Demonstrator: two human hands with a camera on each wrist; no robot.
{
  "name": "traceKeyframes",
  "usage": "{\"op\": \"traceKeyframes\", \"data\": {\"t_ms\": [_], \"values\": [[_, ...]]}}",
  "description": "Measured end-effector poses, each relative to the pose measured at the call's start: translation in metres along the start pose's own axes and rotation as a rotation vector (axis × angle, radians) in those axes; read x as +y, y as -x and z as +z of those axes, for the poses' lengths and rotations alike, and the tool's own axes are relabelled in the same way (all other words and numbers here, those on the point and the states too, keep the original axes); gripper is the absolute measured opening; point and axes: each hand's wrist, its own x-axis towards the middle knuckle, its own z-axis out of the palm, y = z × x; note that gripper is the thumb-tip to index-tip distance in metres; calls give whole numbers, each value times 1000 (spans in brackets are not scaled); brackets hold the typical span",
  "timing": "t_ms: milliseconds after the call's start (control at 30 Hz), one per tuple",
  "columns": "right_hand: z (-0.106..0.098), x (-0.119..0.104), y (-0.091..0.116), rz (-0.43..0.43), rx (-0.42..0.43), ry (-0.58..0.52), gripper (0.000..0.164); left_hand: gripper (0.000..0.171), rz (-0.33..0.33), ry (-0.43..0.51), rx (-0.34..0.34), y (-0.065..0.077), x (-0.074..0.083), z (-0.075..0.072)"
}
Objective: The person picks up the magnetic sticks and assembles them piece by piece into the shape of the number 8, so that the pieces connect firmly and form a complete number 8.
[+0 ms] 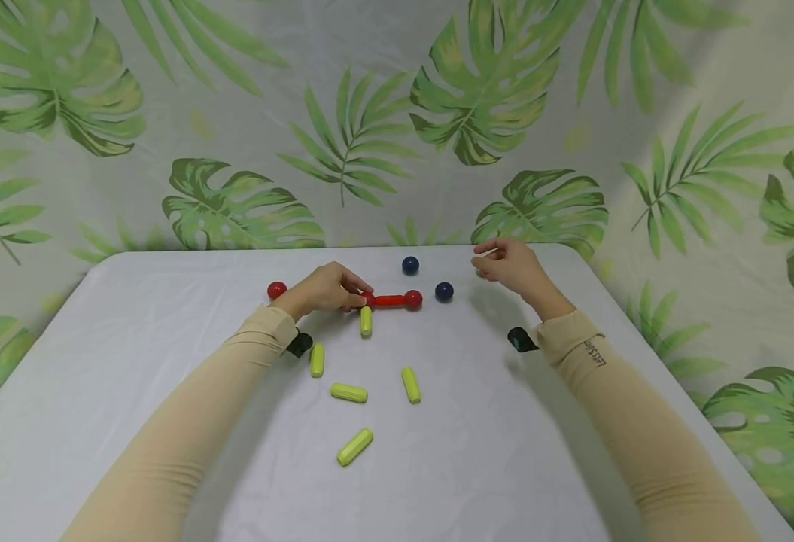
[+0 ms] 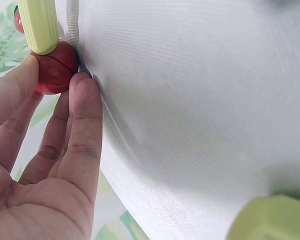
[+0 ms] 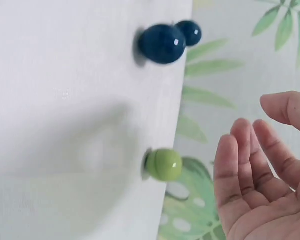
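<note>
My left hand (image 1: 332,288) pinches a red ball (image 2: 55,70) between thumb and fingers. A red rod (image 1: 390,301) runs from that ball to a second red ball (image 1: 413,299) on its right. In the left wrist view a yellow-green rod (image 2: 41,25) meets the pinched ball; the head view shows it pointing toward the front. My right hand (image 1: 513,265) hovers over the table's back right with fingers loosely bent and holding nothing. Below it sits a green ball (image 3: 165,165), mostly hidden by the hand in the head view.
Two dark blue balls (image 1: 444,291) lie between the hands, toward the back edge. Another red ball (image 1: 277,290) is left of my left hand. Several yellow-green rods (image 1: 349,393) are scattered across the middle of the white table (image 1: 505,467). Leaf-patterned cloth (image 1: 349,150) hangs behind.
</note>
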Motion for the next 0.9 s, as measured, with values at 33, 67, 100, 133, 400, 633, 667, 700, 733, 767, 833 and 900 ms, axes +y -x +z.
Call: {"op": "traceKeyframes", "data": {"t_ms": [33,67,100,133,400,633,667,700,733,767,833,900], "values": [[-2,3,-1,-6,14,39,41,31,3,-2,-1,0,0,0],[-4,5,-1,-11,26,79,41,31,4,-3,-2,0,0,-1],[-5,8,-2,-17,37,120,41,31,4,-4,-4,0,0,-1],[-6,10,-3,-22,46,157,40,31,6,-8,-5,0,0,-1],[-7,24,-17,-46,53,315,47,31,17,-26,-13,-1,0,-3],[-1,35,-29,-57,-14,423,59,30,14,-25,-18,-1,0,-4],[0,36,-29,-53,-24,430,59,30,15,-28,-16,-1,0,-4],[0,36,-30,-48,-32,432,60,30,17,-30,-12,-1,0,-5],[1,37,-30,-44,-36,433,60,30,17,-34,-9,-1,-1,-5],[2,37,-31,-40,-40,432,60,30,16,-35,-5,-2,-1,-6],[3,38,-31,-34,-44,435,59,30,13,-37,-3,-2,-2,-6],[4,38,-31,-34,-44,438,59,30,10,-33,-1,-3,-3,-7]]}}
